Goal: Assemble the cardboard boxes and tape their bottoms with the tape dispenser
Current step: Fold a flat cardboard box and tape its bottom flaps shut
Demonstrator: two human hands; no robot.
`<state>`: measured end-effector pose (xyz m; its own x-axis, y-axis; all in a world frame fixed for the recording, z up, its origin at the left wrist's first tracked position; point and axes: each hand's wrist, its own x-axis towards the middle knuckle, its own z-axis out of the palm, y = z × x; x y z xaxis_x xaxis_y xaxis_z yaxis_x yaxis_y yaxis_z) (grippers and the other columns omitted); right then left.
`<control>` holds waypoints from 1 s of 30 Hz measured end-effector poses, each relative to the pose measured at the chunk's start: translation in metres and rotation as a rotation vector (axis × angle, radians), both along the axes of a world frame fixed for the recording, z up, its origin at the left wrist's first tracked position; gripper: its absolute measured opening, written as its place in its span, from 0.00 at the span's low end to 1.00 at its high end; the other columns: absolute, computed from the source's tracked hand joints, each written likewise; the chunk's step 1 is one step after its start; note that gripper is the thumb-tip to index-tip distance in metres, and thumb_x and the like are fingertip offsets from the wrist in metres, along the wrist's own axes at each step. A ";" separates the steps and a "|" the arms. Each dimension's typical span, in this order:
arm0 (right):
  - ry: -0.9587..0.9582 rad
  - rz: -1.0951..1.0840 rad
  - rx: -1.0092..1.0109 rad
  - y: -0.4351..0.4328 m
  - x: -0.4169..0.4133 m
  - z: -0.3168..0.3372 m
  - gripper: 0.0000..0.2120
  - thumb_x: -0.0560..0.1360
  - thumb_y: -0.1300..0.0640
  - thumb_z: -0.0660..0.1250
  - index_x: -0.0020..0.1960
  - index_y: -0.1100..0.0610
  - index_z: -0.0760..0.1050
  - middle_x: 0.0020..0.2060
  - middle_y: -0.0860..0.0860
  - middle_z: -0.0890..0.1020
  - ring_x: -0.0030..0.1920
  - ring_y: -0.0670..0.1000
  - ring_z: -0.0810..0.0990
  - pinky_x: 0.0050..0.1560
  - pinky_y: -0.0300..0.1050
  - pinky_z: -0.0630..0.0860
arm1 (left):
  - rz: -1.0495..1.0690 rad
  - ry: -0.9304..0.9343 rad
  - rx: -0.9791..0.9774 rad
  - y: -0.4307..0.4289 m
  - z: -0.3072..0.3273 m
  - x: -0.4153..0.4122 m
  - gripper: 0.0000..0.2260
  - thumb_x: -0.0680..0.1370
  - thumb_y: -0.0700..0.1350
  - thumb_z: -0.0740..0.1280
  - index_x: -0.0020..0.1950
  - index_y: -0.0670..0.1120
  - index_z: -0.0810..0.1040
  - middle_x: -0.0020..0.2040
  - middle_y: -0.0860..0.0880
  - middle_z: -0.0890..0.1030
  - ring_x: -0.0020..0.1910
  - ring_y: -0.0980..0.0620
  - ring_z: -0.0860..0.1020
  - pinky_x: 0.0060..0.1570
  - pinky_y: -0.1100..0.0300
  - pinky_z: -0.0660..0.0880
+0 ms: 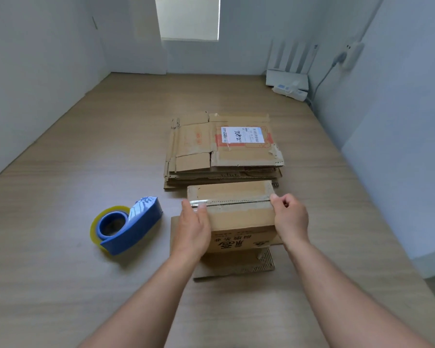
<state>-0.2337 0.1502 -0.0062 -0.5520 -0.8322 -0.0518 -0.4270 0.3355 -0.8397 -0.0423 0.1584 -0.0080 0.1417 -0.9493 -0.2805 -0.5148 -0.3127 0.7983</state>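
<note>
An assembled cardboard box point(239, 217) stands on the wooden table point(86, 159) directly before the person, its bottom turned upward and its open flaps point(236, 266) splayed against the tabletop underneath. A strip of clear tape point(236, 202) runs along the bottom seam from the left edge to the right.

The left hand point(194, 227) lies flat on the box's left side, fingers straight and together, pressing the tape's end down over that edge. The right hand point(291, 217) is at the opposite edge; its thumb sits on the top right corner over the tape's other end, the remaining fingers curled together against the right wall, so the edge is nipped between them.

The blue tape dispenser point(128, 224), loaded with a clear roll, lies on its side on the table to the left of the box, apart from both hands. Just behind the box sits a stack of flattened cardboard boxes point(199, 151); the top one bears a white shipping label point(241, 134). In the far right corner stand a white router point(286, 77) and a power strip point(290, 91).
</note>
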 end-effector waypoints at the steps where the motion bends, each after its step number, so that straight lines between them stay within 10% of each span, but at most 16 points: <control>1: 0.012 0.006 0.000 0.001 -0.001 0.000 0.16 0.79 0.51 0.62 0.35 0.58 0.69 0.29 0.50 0.72 0.34 0.52 0.70 0.33 0.44 0.64 | 0.025 0.007 0.036 -0.004 0.001 0.001 0.26 0.82 0.59 0.47 0.73 0.44 0.61 0.66 0.42 0.72 0.63 0.43 0.72 0.63 0.45 0.70; 11: 0.414 0.143 0.467 -0.014 0.025 0.024 0.53 0.59 0.20 0.60 0.66 0.61 0.62 0.63 0.57 0.72 0.63 0.58 0.71 0.55 0.50 0.71 | 0.241 -0.382 0.109 -0.012 0.016 -0.030 0.40 0.68 0.75 0.59 0.63 0.42 0.70 0.56 0.43 0.78 0.56 0.43 0.76 0.45 0.54 0.71; 20: 0.309 0.140 0.198 -0.015 0.007 0.000 0.20 0.78 0.39 0.56 0.46 0.58 0.66 0.44 0.51 0.75 0.48 0.58 0.75 0.37 0.46 0.65 | 0.349 -0.306 0.014 -0.011 0.007 -0.032 0.24 0.83 0.57 0.48 0.64 0.42 0.74 0.58 0.41 0.78 0.57 0.42 0.74 0.47 0.55 0.64; 26: 0.230 0.148 0.145 -0.021 -0.008 -0.002 0.20 0.82 0.48 0.50 0.36 0.56 0.64 0.32 0.49 0.71 0.37 0.54 0.70 0.35 0.47 0.61 | 0.537 -0.012 0.051 -0.013 -0.002 -0.015 0.18 0.83 0.49 0.49 0.53 0.42 0.77 0.54 0.41 0.78 0.51 0.44 0.75 0.55 0.49 0.73; 30: 0.233 0.260 0.146 -0.032 -0.021 0.001 0.21 0.81 0.44 0.52 0.36 0.55 0.65 0.32 0.49 0.72 0.37 0.53 0.71 0.33 0.46 0.63 | 0.215 0.319 0.006 0.017 -0.004 0.018 0.26 0.78 0.47 0.62 0.72 0.62 0.59 0.53 0.47 0.79 0.52 0.47 0.78 0.54 0.47 0.77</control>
<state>-0.2542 0.1179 -0.0056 -0.3338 -0.9394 -0.0779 -0.6876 0.2992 -0.6616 -0.0239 0.1756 -0.0120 0.2421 -0.9056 -0.3481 -0.1627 -0.3916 0.9056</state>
